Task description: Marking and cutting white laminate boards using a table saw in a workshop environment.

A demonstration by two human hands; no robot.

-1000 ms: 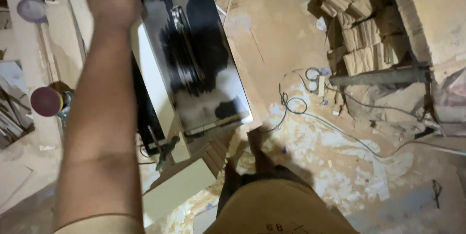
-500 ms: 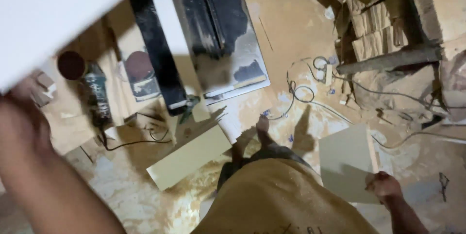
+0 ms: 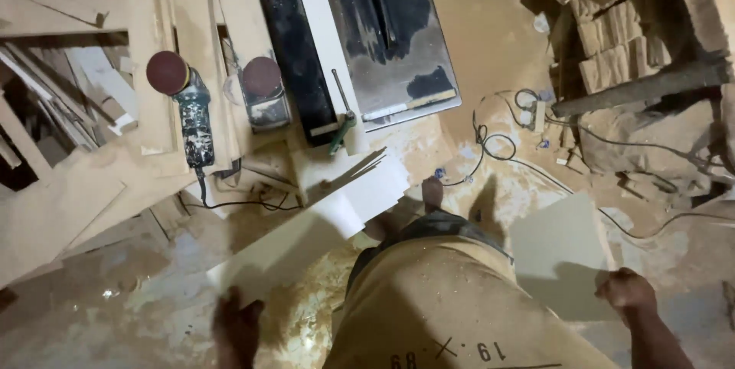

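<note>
Person stands on a sawdust floor, camera looking straight down past a tan shirt. Left hand point(image 3: 236, 327) low in view, fingers closed on the near end of a long pale board point(image 3: 306, 235) that runs up and away toward the table saw point(image 3: 387, 36). Right hand point(image 3: 626, 292) at lower right, gripping the near edge of a square pale panel point(image 3: 563, 250), thumb side on top; the panel is held just above the floor, beside the person's right leg. One bare foot point(image 3: 433, 193) shows just ahead of the shirt hem, close to the board's far end.

Around: the saw has a shiny metal top, blade slot down the middle, a white fence strip along its left side and a black rail beside that. Left of it, a pile of tan board offcuts point(image 3: 92, 177) with an angle grinder point(image 3: 187, 109) lying on top, dark red disc facing up; a second dark red disc point(image 3: 262, 74) sits just beside it. A black cord point(image 3: 237, 202) trails from the grinder over the boards. At right, thin cables point(image 3: 498, 143) loop across the floor toward a small white socket block point(image 3: 538, 115). Upper right, stacked rough wood blocks point(image 3: 612, 32) and a dark plank point(image 3: 639, 87). Sawdust heaps near the feet. No readable labels worth noting; dark marks on the shirt hem only.
</note>
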